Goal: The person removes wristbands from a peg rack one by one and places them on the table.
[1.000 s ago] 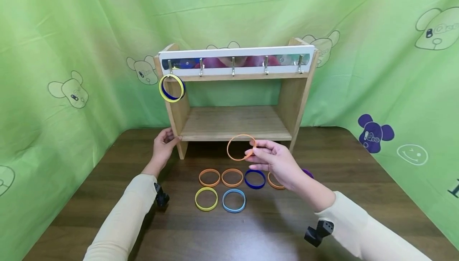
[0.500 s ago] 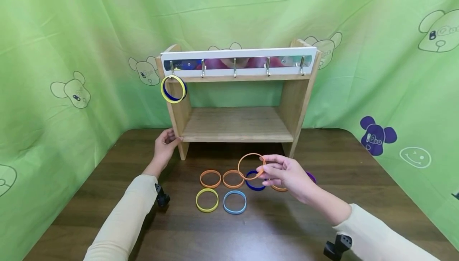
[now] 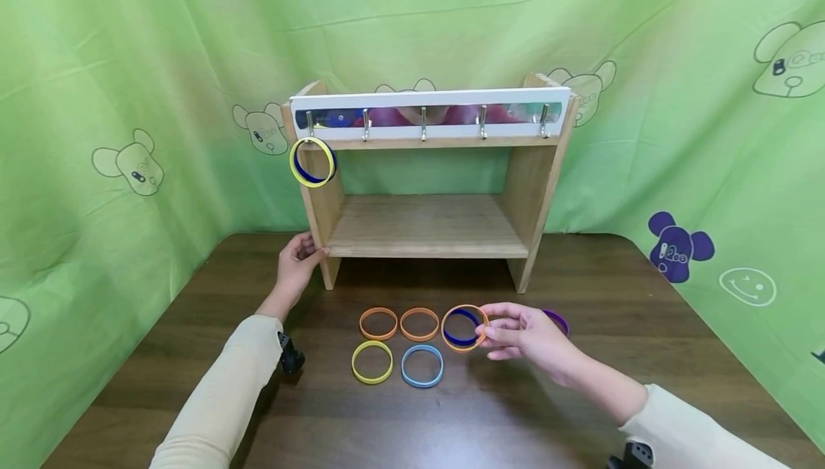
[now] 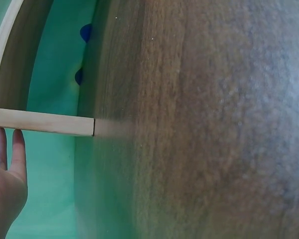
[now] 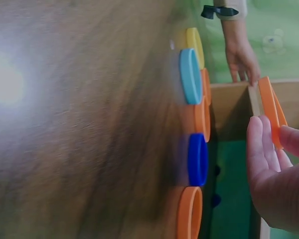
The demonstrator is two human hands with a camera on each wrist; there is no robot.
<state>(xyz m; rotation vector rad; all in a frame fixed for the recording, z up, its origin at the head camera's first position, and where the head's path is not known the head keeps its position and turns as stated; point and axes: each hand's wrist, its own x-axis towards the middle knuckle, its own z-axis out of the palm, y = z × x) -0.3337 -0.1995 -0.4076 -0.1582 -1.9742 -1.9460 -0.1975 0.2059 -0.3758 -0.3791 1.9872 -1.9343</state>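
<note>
My right hand (image 3: 525, 336) pinches an orange wristband (image 3: 443, 340) between thumb and fingers, held up off the table. In the head view this band overlaps a dark blue wristband (image 3: 454, 339) lying below. The right wrist view shows the held orange band (image 5: 270, 107) tilted at the fingertips. My left hand (image 3: 295, 268) grips the lower left side panel of a small wooden shelf (image 3: 425, 229), thumb over its front edge. In the left wrist view, straight fingertips touch the panel's (image 4: 45, 122) outer face. A yellow wristband (image 3: 294, 168) hangs with a dark blue one on the leftmost hook.
Two orange wristbands (image 3: 378, 336) lie left of the blue one, with a yellow (image 3: 369, 381) and a light blue band (image 3: 422, 385) in front. Another orange band (image 5: 185, 214) and a purple band (image 3: 559, 321) lie by my right hand. Several metal hooks (image 3: 423, 125) line the shelf's top rail.
My right hand has moved down and to the right with the orange wristband, from in front of the shelf to over the dark blue band. The left hand stays at the side panel.
</note>
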